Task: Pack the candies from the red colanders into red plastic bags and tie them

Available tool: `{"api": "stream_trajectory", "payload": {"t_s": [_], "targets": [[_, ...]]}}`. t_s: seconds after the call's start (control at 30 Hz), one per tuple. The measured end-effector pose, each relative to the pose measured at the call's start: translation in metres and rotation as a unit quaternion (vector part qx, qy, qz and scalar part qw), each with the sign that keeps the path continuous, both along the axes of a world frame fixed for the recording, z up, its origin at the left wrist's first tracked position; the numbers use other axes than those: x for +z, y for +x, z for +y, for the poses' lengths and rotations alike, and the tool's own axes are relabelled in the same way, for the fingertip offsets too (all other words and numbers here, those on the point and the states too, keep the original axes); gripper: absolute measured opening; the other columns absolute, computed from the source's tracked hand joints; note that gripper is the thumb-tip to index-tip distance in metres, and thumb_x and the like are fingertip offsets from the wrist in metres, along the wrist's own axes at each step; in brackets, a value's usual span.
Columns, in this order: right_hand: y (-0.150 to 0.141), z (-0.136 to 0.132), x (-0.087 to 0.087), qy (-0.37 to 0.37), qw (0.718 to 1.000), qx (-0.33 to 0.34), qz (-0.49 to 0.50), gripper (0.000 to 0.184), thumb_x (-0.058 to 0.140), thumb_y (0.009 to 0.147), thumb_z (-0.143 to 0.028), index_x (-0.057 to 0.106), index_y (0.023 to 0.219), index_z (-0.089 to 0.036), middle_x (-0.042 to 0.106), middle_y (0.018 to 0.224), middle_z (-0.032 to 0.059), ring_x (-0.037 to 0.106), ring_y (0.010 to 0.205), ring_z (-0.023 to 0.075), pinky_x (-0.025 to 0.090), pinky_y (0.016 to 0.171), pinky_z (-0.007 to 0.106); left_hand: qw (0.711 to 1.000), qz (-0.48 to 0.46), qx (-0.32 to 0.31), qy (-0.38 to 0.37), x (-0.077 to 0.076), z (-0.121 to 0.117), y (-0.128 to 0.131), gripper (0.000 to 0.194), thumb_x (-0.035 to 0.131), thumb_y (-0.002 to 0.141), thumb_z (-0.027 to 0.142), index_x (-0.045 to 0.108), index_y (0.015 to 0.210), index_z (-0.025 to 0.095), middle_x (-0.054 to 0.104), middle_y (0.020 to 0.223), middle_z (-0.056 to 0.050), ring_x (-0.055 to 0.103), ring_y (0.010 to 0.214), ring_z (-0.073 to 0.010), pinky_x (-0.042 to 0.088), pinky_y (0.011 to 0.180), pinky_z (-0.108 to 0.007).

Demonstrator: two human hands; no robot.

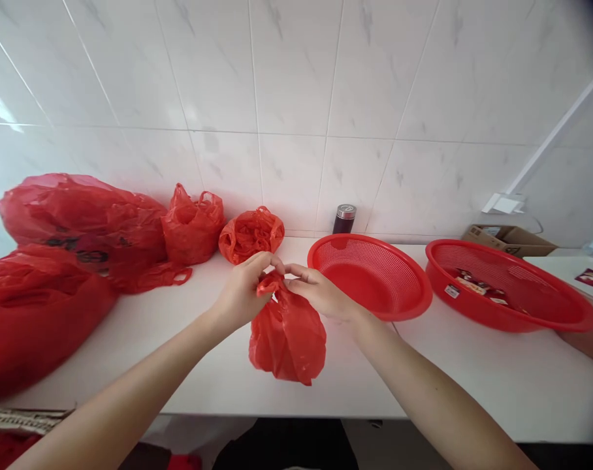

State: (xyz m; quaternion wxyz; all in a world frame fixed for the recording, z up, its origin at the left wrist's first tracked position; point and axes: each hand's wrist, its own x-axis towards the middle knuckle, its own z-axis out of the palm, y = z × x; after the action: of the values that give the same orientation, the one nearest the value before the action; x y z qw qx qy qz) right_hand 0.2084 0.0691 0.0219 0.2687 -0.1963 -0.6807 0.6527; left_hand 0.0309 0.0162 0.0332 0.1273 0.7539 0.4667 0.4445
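Head view: pinching the gathered top of a red bag point(291, 343) with left hand point(242, 287) and right hand point(323, 295), at a white table point(149, 320), left of a perforated red basin point(360, 287); facing a marbled, tiled wall point(296, 78).

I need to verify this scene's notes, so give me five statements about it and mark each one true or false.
1. The left hand has its fingers on a small red bag. True.
2. The right hand is inside a basket. False: the right hand is at the top of the small red bag.
3. A dark flask stands behind the nearer red basket. True.
4. The small packages lie in the nearer red basket. False: the small packages lie in the farther red basket.
5. Bulky red bags lie at the left end of the table. True.
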Motion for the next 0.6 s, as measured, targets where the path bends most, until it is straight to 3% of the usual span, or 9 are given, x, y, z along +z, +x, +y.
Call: {"api": "stream_trajectory", "payload": {"t_s": [0.13,0.23,0.33,0.47,0.6], "targets": [[0.018,-0.012,0.001,0.070,0.994,-0.045,-0.067,0.017,0.050,0.094,-0.032,0.058,0.085,-0.020,0.055,0.085,-0.0005,0.052,0.078,0.0129,0.042,0.074,0.029,0.996,0.051,-0.073,0.002,0.000,-0.008,-0.004,0.027,0.050,0.086,0.010,0.066,0.105,0.020,0.066,0.108,-0.007,0.063,0.098,-0.0186,0.052,0.080,-0.029],[0.032,-0.026,-0.012,0.133,0.984,-0.083,-0.090,0.021,0.044,0.098,-0.037,0.051,0.085,-0.021,0.052,0.085,-0.0018,0.048,0.077,0.0126,0.040,0.073,0.028,0.988,0.068,-0.099,-0.099,-0.006,-0.016,-0.013,0.024,0.049,0.090,0.017,0.069,0.102,0.021,0.070,0.106,-0.005,0.065,0.094,-0.0182,0.052,0.082,-0.029],[0.050,-0.036,-0.044,0.132,0.979,-0.108,-0.115,0.026,0.039,0.100,-0.036,0.045,0.079,-0.021,0.050,0.077,-0.0032,0.047,0.073,0.0125,0.040,0.072,0.028,0.973,0.021,-0.050,-0.222,-0.028,-0.022,-0.037,0.022,0.050,0.090,0.024,0.071,0.096,0.022,0.072,0.100,-0.004,0.066,0.090,-0.0204,0.056,0.077,-0.031],[0.079,-0.034,-0.103,0.115,0.956,-0.190,-0.192,0.029,0.041,0.097,-0.038,0.043,0.073,-0.021,0.049,0.069,-0.0037,0.049,0.066,0.0132,0.040,0.066,0.027,0.929,-0.065,0.053,-0.361,-0.070,-0.033,-0.075,0.034,0.053,0.087,0.045,0.073,0.082,0.018,0.074,0.094,-0.009,0.067,0.092,-0.0273,0.059,0.072,-0.036],[0.085,-0.028,-0.139,0.106,0.935,-0.254,-0.223,0.030,0.038,0.097,-0.044,0.045,0.077,-0.022,0.058,0.078,0.0003,0.055,0.070,0.0167,0.043,0.065,0.029,0.922,-0.070,0.078,-0.372,-0.096,-0.043,-0.080,0.045,0.048,0.088,0.054,0.070,0.075,0.018,0.073,0.089,-0.010,0.067,0.090,-0.0274,0.057,0.078,-0.039]]}}
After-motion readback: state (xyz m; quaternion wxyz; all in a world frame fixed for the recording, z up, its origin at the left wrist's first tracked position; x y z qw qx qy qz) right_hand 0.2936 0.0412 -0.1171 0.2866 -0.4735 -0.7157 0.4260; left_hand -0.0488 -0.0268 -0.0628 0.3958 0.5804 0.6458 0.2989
